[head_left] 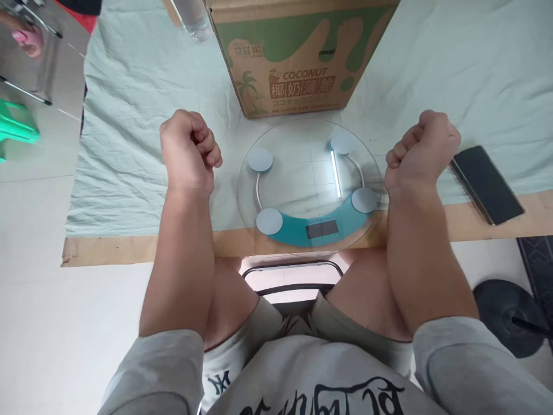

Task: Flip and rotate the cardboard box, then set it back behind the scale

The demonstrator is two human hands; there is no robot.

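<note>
A round glass bathroom scale [298, 178] lies flat between my hands, its blue band and dark display facing me at the table's front edge. My left hand [190, 147] is curled into a loose fist on the cloth, left of the scale and apart from it. On the other side my right hand [423, 144] is also closed in a fist, close to the scale's right rim. Nothing shows in either fist. Behind the scale stands a brown and green cardboard box [298, 63] marked COCONUT. A dark smartphone [488, 184] rests just right of my right hand.
A pale green cloth [125, 144] covers the wooden table [108, 251]. A clear plastic container [192, 20] stands left of the box. On the floor are a green stool [17, 124] at left and a black round base [510, 317] at right.
</note>
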